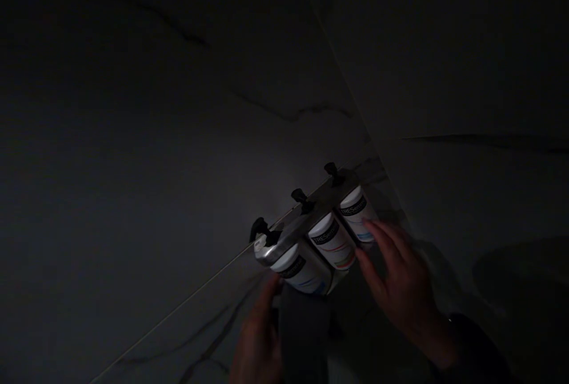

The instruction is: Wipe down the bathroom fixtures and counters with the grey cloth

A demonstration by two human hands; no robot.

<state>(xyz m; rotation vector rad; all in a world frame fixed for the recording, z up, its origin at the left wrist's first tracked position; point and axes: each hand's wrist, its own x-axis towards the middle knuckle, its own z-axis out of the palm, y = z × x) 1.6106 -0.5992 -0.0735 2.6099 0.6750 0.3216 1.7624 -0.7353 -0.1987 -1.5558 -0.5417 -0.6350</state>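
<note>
Three white pump bottles sit in a metal wall holder (291, 233) with black pump heads on top. The left bottle (302, 268), middle bottle (333, 243) and right bottle (354, 212) carry black label bands. My right hand (398, 283) reaches in from the right, fingers apart, its fingertips at the lower part of the right bottle and beside the middle one. Whether they press on the bottles is hard to tell. Below the left bottle is my left hand (258, 336), its fingers mostly hidden. Beside it stands a dark, block-like object (304, 330) I cannot identify.
The scene is very dark. Behind the holder rises a marble-patterned wall (186, 194) with dark veins and a thin pale seam. It meets another wall (466, 93) in a corner to the right of the bottles.
</note>
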